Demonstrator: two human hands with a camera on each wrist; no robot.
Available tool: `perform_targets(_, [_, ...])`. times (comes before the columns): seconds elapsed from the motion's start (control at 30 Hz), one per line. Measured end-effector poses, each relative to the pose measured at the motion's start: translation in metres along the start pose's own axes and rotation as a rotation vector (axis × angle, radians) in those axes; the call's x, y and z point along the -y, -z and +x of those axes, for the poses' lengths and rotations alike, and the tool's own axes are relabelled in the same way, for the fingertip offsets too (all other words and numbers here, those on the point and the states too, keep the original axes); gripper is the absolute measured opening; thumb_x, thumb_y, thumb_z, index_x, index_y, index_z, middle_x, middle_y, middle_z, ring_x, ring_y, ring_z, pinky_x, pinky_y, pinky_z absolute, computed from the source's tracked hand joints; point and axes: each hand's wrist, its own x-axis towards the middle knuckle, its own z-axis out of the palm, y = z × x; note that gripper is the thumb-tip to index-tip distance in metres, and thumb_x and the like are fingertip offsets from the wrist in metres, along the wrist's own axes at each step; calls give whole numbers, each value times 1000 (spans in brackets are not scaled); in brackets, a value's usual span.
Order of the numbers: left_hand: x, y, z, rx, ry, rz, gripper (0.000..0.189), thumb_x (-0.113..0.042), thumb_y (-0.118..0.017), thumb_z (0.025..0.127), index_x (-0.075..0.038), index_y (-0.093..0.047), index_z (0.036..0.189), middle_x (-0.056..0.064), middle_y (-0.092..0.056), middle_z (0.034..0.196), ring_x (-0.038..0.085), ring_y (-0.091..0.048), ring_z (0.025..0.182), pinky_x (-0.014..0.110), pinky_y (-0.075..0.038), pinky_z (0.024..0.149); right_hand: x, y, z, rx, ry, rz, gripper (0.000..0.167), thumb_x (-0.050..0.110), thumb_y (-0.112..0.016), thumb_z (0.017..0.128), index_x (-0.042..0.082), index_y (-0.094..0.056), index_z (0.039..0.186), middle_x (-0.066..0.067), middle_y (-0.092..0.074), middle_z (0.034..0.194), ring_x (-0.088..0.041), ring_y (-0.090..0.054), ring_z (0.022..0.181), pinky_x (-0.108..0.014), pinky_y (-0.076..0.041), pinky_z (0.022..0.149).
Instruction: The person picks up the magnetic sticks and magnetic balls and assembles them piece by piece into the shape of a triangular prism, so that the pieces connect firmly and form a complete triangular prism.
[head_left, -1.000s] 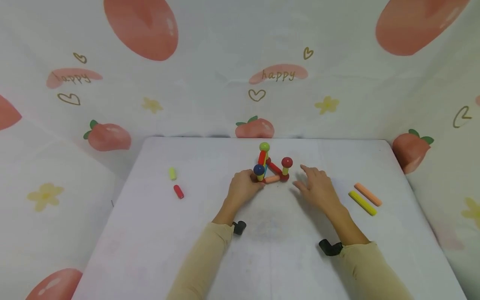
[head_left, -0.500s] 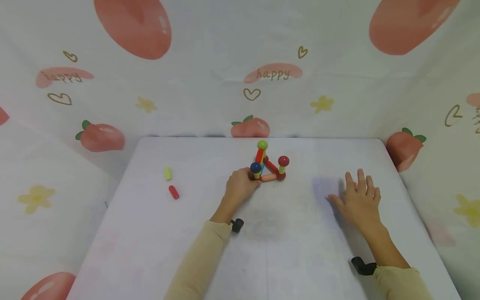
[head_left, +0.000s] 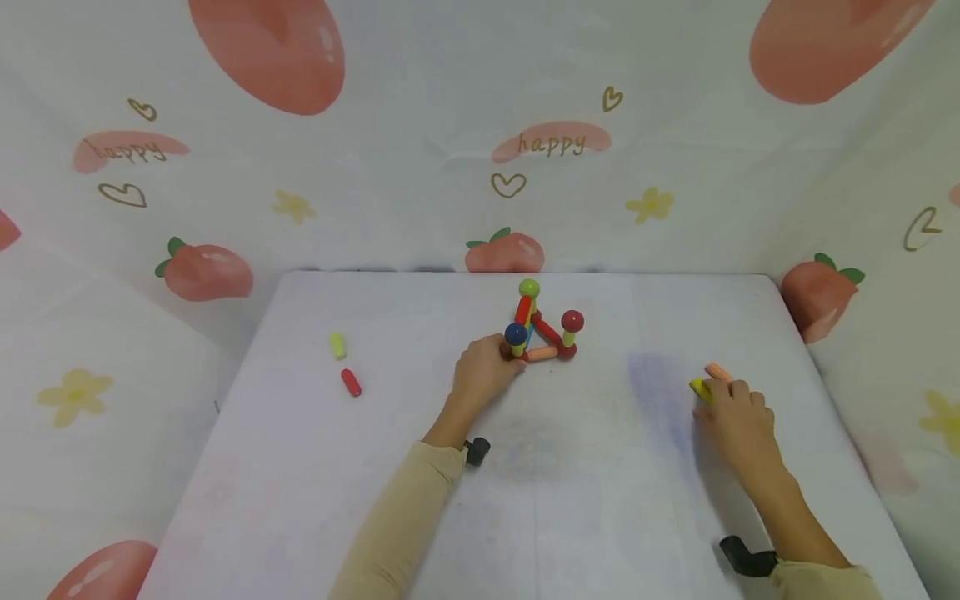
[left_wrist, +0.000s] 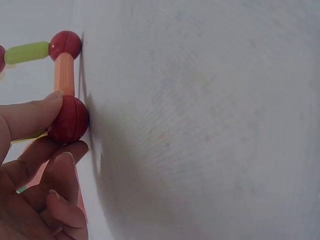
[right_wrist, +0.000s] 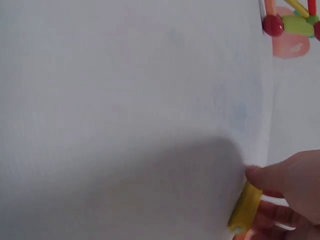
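Note:
A small frame of toy building rods and balls stands at the table's back middle. A blue ball [head_left: 516, 334], a green ball [head_left: 529, 287] and a dark red ball [head_left: 572, 321] top its short uprights. My left hand [head_left: 483, 367] pinches a red ball [left_wrist: 69, 120] at the base's near left corner, between thumb and fingers. An orange rod [left_wrist: 64, 75] links it to another base ball. Over at the right, my right hand [head_left: 742, 425] pinches a long yellow rod [right_wrist: 246, 207], partly hidden by the fingers. Beside it lies a long orange rod [head_left: 717, 372], mostly covered by the hand.
On the left of the white table [head_left: 600, 500] lie a short lime rod [head_left: 338, 345] and a short red rod [head_left: 351, 382]. A printed cloth [head_left: 420, 183] hangs behind the table's back edge.
My right hand has left the frame's side, moved right and toward me over the loose rods, and taken hold of the yellow one. The left hand keeps its place at the frame.

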Motion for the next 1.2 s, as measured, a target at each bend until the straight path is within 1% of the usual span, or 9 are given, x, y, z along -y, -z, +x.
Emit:
perform_targets(0.13, [0, -1, -1, -2, 1, 6, 29, -33, -80, 89, -12, -72, 107, 1, -76, 96, 16, -69, 85, 38, -57, 80, 24, -8, 8, 18, 89, 37, 36, -3, -73, 85, -16, -61, 116, -36, -62, 104, -50, -62, 89, -58, -53, 74])
perform_targets(0.3, [0, -1, -2, -3, -3, -3, 28, -32, -80, 89, -12, -71, 106, 1, -76, 95, 17, -68, 84, 38, -57, 80, 66, -5, 30, 98, 163, 151, 34, -2, -68, 92, -14, -62, 123, -28, -63, 103, -39, -61, 89, -51, -53, 76])
perform_targets(0.43, [0, 0, -4, -5, -4, -1, 28, -32, -80, 89, -12, -71, 106, 2, -76, 95, 17, -68, 83, 37, -57, 78, 102, 10, 58, 0, 258, 283, 37, 0, -69, 94, -8, -61, 129, -23, -61, 107, -35, -62, 96, -48, -56, 78])
perform_targets(0.6, [-1, 1, -4, -31, -17, 12, 27, -31, -80, 88, -11, -72, 104, 1, -76, 94, 16, -69, 83, 37, -57, 76, 148, 33, 91, -146, 313, 449, 37, 8, -72, 94, -1, -60, 128, -18, -66, 112, -31, -65, 101, -48, -56, 79])
perform_targets(0.7, [-4, 3, -5, -36, -30, 9, 25, -29, -80, 88, -11, -73, 103, 2, -77, 93, 17, -70, 83, 37, -57, 75, 167, 33, 105, -204, 367, 509, 36, 9, -75, 91, 0, -62, 124, -15, -70, 109, -29, -65, 102, -48, -55, 84])
perform_targets(0.83, [-7, 3, -6, -32, -38, 15, 24, -28, -80, 88, -10, -73, 103, 2, -77, 93, 17, -71, 83, 36, -57, 75, 178, 15, 121, -198, 450, 503, 35, 8, -81, 86, 3, -69, 119, -13, -74, 107, -28, -59, 99, -42, -48, 86])
perform_targets(0.93, [-5, 1, -5, -31, -43, 24, 24, -28, -81, 87, -11, -73, 103, 1, -77, 94, 17, -71, 83, 35, -57, 74, 177, 2, 126, -167, 463, 471, 33, 8, -84, 83, 4, -72, 114, -12, -76, 102, -28, -54, 95, -39, -41, 82])
perform_targets(1.07, [-4, 0, -4, -29, -55, 24, 25, -29, -81, 87, -12, -72, 103, 1, -78, 95, 16, -71, 84, 35, -57, 75, 171, -9, 127, -153, 454, 438, 30, 9, -87, 79, 6, -76, 107, -9, -75, 92, -26, -53, 91, -39, -40, 80])
perform_targets(1.2, [-2, 1, -4, -36, -60, 12, 26, -28, -81, 88, -10, -72, 105, 2, -78, 98, 18, -73, 87, 36, -58, 78, 165, -19, 127, -161, 505, 389, 24, 11, -90, 76, 9, -78, 98, -4, -77, 88, -25, -56, 91, -41, -41, 79])
